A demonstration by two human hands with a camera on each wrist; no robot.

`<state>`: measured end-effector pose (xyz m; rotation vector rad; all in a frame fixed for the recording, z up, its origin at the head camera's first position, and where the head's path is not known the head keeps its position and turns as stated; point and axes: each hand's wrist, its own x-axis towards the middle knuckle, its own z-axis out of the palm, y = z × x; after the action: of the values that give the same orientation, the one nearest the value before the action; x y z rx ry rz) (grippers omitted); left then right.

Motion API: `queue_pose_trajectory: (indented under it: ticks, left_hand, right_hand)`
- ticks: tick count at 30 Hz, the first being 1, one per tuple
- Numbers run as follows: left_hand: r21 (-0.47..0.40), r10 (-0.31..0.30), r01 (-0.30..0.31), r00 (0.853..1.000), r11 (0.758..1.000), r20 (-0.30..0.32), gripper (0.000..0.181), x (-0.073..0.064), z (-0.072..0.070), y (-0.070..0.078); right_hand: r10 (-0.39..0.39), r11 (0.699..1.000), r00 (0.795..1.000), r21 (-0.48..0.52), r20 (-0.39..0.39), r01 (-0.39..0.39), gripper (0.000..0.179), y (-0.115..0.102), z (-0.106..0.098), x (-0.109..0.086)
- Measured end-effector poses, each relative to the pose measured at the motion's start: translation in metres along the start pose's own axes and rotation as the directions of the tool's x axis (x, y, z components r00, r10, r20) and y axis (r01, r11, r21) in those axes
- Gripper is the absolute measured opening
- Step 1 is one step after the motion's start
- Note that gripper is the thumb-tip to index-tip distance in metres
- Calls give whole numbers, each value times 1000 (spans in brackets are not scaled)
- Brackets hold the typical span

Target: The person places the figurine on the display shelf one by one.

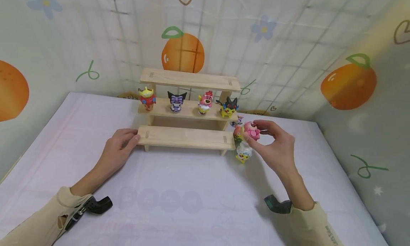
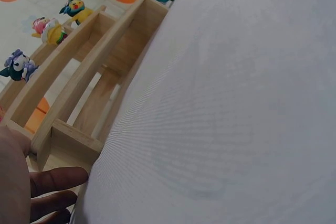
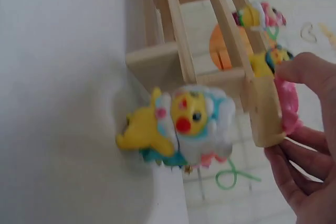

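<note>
At the right end of a stepped wooden display stand (image 1: 189, 135), my right hand (image 1: 277, 146) pinches a pink bear figurine (image 1: 252, 130) between thumb and fingers. The right wrist view shows the figurine's flat tan side (image 3: 265, 114) facing the camera. Below it, on the table, stands a yellow figurine with a white fluffy hood (image 1: 244, 152). An orange-and-green figurine (image 1: 237, 133) and a purple one (image 1: 237, 121) are partly hidden behind. My left hand (image 1: 119, 148) holds the left end of the stand's lowest step, thumb at its edge.
Along the middle step stand a red-and-blue figurine with a yellow-green top (image 1: 147, 98), a purple-and-black one (image 1: 176, 102), a pink one with a red hat (image 1: 205, 102) and a yellow one with a black hood (image 1: 228, 107). A patterned curtain (image 1: 224, 43) hangs behind the table (image 1: 179, 189).
</note>
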<state>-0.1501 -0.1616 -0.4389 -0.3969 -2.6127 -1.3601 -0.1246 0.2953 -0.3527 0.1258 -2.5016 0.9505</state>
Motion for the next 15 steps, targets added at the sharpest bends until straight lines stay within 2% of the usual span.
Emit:
queue_pose_trajectory:
  ticks: [11, 15]
  left_hand:
    - [4, 6, -6, 1000, 1000, -3, 36, 0, 1, -2]
    - [5, 6, -6, 1000, 1000, -10, 36, -1, 1, -2]
  right_hand:
    - [-123, 991, 992, 63, 42, 120, 48, -24, 28, -9]
    - [-161, 986, 985, 57, 63, 158, 49, -30, 42, -11]
